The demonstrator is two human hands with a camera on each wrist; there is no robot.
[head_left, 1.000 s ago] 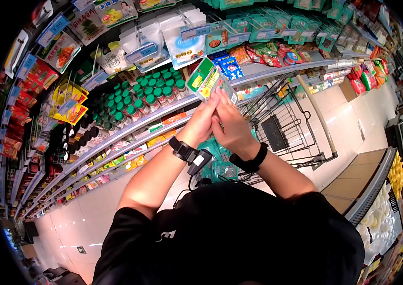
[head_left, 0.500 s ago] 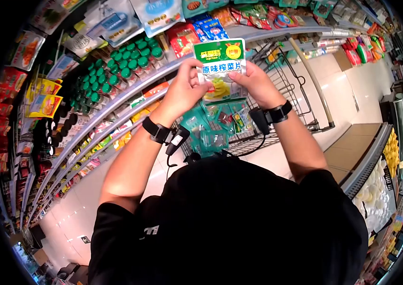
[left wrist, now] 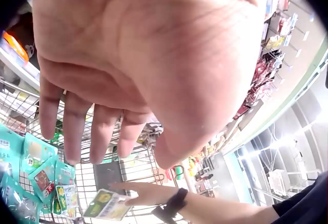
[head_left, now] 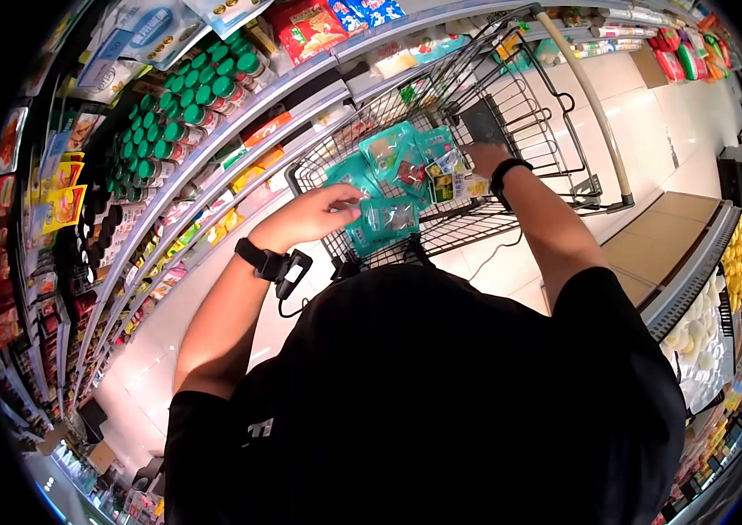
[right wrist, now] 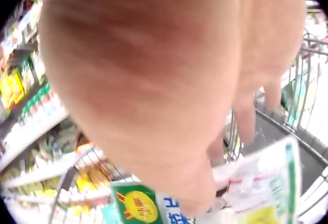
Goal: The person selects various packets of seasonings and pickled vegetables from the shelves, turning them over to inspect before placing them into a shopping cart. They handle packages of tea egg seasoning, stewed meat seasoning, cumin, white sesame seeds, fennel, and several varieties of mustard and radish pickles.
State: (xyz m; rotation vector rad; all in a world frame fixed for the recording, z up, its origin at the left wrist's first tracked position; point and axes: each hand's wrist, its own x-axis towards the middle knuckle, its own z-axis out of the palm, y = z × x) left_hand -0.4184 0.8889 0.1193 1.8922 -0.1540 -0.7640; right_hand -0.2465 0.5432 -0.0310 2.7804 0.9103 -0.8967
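My right hand (head_left: 486,159) pinches a green and white packet of pickled vegetable slices (right wrist: 138,206) low over the shopping cart. Its thumb lies across the printed front in the right wrist view. The same packet shows tilted below that hand in the left wrist view. My left hand (head_left: 305,214) holds nothing, its fingers loosely bent above the cart's left side, beside the teal packets (head_left: 388,219). In the left wrist view its palm and spread fingers face the camera.
The wire shopping cart (head_left: 441,245) has a pale handle bar (head_left: 594,114) at right. Shelves at left carry green-capped jars (head_left: 183,96) and hanging bags. A produce display (head_left: 703,341) stands to the right.
Both hands had the packet up in front of the shelves; the left hand has let go and moved left. My right hand has lowered the packet into the cart area.
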